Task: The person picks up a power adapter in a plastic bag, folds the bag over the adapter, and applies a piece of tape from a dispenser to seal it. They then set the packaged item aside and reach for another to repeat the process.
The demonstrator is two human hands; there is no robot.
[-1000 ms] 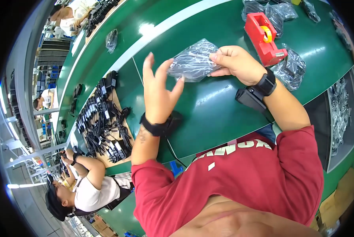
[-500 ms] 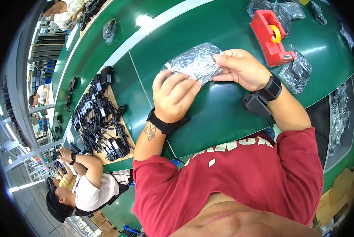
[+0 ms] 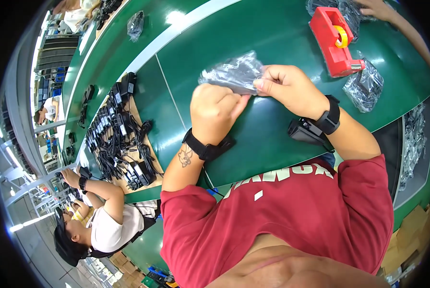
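A crinkled clear plastic bag [image 3: 233, 73] with a dark item inside lies on the green table [image 3: 272, 139], held between both hands. My left hand [image 3: 215, 109] is curled into a fist on the bag's near-left edge. My right hand [image 3: 289, 87] pinches its right end with the fingertips. Both wrists wear black bands.
A red tape dispenser [image 3: 336, 41] with a yellow roll stands to the right, a bagged item [image 3: 364, 86] beside it. A black adapter [image 3: 306, 130] lies under my right forearm. A pile of black adapters with cables [image 3: 119, 139] is at left, where a seated person [image 3: 100, 218] works. Another person's hand [image 3: 376, 7] reaches in top right.
My left hand went from open and raised to a fist on the bag. The bag stayed between both hands on the table.
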